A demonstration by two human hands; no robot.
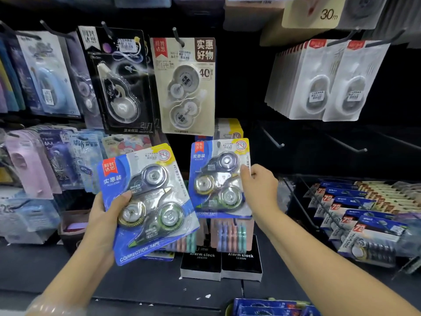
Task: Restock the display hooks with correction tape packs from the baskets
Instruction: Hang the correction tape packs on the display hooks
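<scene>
A blue pack (148,206) printed "CORRECTION TAPE" is gripped by the left hand (102,221), thumb across its front. Just right of it, a second matching pack (219,179) is pinched at its right edge by the right hand (259,190). Below it, boxes (222,263) reading "Alarm clock" are seen.

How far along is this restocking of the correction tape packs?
Midway, it seems. One blue pack sits at its display hook, steadied by the right hand. The left hand holds another blue pack, waiting. Two bare hooks to the right are unfilled, and more blue packs show at the bottom edge.
</scene>
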